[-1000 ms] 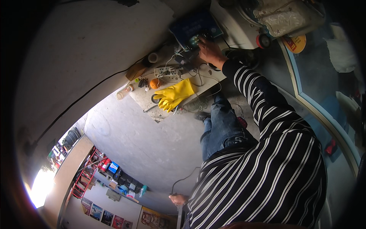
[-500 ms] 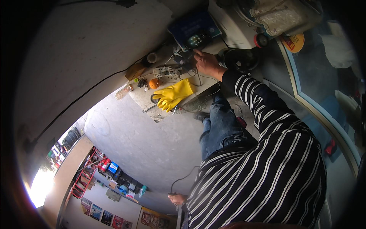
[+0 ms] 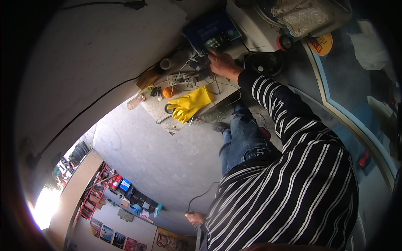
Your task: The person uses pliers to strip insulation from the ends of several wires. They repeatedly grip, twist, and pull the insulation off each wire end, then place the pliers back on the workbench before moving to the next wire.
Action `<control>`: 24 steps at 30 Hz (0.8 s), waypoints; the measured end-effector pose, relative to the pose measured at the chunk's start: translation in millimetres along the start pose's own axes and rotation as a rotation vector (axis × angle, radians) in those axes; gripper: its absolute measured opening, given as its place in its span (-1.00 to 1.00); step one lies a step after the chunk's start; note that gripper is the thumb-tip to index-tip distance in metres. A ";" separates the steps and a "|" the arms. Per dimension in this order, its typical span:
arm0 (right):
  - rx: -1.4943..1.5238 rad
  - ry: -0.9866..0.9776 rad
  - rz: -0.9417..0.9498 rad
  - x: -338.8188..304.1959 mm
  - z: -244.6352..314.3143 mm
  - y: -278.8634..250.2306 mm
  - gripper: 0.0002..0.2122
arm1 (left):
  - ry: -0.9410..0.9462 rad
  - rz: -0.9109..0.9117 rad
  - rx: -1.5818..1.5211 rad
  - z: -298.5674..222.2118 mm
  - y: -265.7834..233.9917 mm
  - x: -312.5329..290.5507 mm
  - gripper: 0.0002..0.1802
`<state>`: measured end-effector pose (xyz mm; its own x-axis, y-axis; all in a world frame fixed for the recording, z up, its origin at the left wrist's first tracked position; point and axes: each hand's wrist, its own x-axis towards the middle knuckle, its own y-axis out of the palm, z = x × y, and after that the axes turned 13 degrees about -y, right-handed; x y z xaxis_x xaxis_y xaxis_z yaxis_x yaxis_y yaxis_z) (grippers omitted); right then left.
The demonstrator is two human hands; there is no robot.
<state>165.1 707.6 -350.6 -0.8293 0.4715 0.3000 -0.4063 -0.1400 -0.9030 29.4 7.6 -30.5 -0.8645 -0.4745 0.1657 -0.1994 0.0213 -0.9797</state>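
My right hand (image 3: 223, 66) reaches over the far end of the table, one finger stretched to the lower edge of a dark handheld device with a lit screen (image 3: 216, 42). Nothing shows in its grip; the other fingers are partly hidden. Behind the device is a dark blue flat box (image 3: 200, 31). Black power adapters (image 3: 200, 67) and pale wires sit beside the hand. At the lower left, my left hand (image 3: 195, 218) is closed on a thin black cord (image 3: 200, 195) that curves up and back toward my body.
On the worktable (image 3: 171, 124) lie yellow rubber gloves (image 3: 189, 103), a white power strip (image 3: 180, 79), an orange (image 3: 168, 92) and a clear jar (image 3: 135, 101). A red-rimmed roll (image 3: 284, 42) stands farther right. A glass door frame (image 3: 324, 90) runs along my right side.
My right hand has shifted slightly away from me and left, bringing a fingertip closer to the lit device. My left hand and its cord look unchanged.
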 end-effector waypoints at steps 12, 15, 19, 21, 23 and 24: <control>-0.008 0.051 0.074 0.1 -1.8 -0.7 -0.87 | -0.214 0.220 -0.103 3.1 -7.6 3.8 -0.34; 0.029 0.073 -0.014 -0.2 0.9 0.0 -0.83 | -0.154 0.196 -0.099 5.9 -4.5 5.4 -0.34; -0.068 -0.049 0.068 -1.2 -1.0 0.1 -0.86 | -0.082 0.177 -0.061 10.6 -2.9 8.9 -0.35; -0.049 -0.027 0.050 -2.7 0.0 -0.5 -0.87 | -0.059 0.181 -0.042 9.3 -4.9 8.6 -0.35; 0.088 0.129 -0.029 -5.0 6.0 -1.1 -0.87 | -0.028 0.184 -0.018 5.6 -7.8 6.7 -0.35; 0.068 0.127 -0.045 -6.1 8.6 -1.8 -0.87 | -0.015 0.187 -0.012 2.9 -8.6 5.5 -0.35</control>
<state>167.5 697.5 -348.2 -0.7562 0.5843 0.2945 -0.4704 -0.1725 -0.8654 27.7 2.2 -21.4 -0.8800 -0.4745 -0.0211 -0.0414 0.1210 -0.9918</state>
